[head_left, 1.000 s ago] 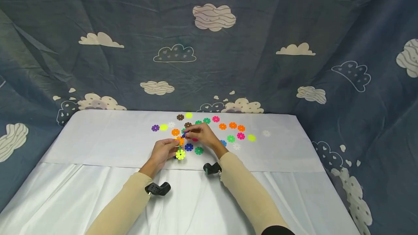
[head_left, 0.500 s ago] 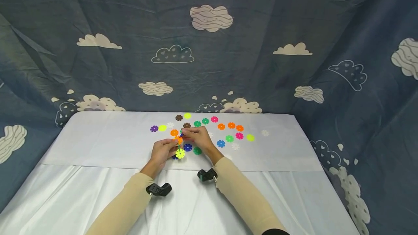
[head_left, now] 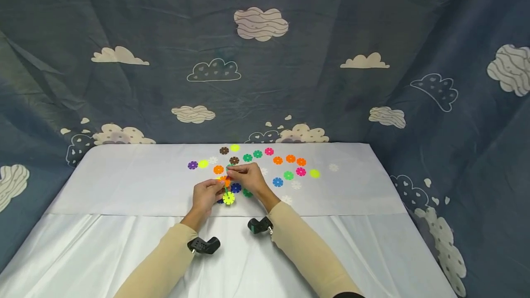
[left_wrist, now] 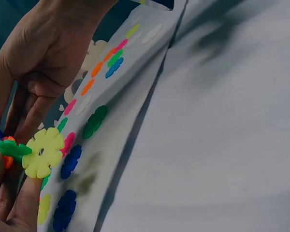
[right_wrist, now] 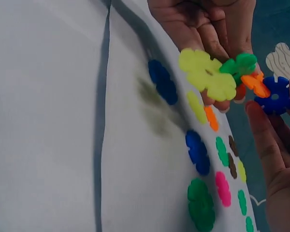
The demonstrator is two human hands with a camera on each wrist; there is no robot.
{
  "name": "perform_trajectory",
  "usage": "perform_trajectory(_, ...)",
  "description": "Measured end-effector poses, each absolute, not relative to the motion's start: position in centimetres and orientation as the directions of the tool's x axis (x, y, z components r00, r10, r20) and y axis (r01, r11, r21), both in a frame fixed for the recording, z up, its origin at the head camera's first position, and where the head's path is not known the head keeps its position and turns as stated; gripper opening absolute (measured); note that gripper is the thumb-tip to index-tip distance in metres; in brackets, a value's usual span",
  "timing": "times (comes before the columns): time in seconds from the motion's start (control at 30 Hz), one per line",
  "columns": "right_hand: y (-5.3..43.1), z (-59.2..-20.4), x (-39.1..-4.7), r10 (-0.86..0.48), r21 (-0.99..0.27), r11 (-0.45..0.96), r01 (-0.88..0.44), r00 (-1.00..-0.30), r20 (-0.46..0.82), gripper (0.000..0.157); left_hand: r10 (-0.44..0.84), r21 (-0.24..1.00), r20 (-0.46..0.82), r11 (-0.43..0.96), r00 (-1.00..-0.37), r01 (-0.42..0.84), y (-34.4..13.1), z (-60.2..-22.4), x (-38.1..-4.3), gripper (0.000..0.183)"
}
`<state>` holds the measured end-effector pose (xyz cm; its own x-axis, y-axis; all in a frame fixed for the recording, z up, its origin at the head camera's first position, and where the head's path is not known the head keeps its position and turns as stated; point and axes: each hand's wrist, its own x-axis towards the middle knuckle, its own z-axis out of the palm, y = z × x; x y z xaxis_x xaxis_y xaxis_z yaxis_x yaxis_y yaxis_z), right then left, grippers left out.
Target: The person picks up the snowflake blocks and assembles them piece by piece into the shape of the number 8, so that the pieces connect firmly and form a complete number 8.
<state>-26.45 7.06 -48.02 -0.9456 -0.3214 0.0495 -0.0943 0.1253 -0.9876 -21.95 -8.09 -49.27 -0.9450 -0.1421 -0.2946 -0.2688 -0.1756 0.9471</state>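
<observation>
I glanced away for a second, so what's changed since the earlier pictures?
The right hand moved slightly left, toward the left hand, bringing its blue flower disc nearer the held orange flower disc. The light blue flower disc, partly covered before, now shows fully. Nothing was grasped or released. The left hand still holds the orange, green and yellow flower discs; visible loose discs stayed put.
</observation>
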Motion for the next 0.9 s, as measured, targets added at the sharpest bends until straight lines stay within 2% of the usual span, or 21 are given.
perform_trajectory(0.27,8.3,-48.4,-27.1,-0.384,-0.972,0.222,-0.078,-0.923,-0.014,0.029,0.012,0.942,-0.312,-0.126,-0.95,-0.311,-7.9,-49.7,-21.4,0.025)
perform_trajectory(0.47,8.5,-48.6,-27.0,-0.452,-0.942,0.312,-0.122,-0.891,-0.035,0.018,0.057,0.949,-0.307,-0.059,-0.95,-0.31,-7.9,-50.0,-21.1,0.032)
perform_trajectory(0.57,8.5,-48.7,-26.9,-0.46,-0.932,0.336,-0.134,-0.887,-0.038,0.017,0.063,0.955,-0.29,-0.053,-0.955,-0.293,-7.9,-50.2,-21.2,0.035)
perform_trajectory(0.73,9.1,-48.7,-26.9,-0.398,-0.922,0.365,-0.127,-0.917,-0.032,0.022,0.057,0.956,-0.288,-0.032,-0.956,-0.29,-8.1,-50.2,-21.3,0.036)
perform_trajectory(0.9,10.5,-48.3,-26.8,-0.329,-0.793,0.589,-0.154,-0.942,-0.062,0.017,0.083,0.948,-0.315,-0.01,-0.945,-0.317,-8.6,-50.0,-21.0,0.039)
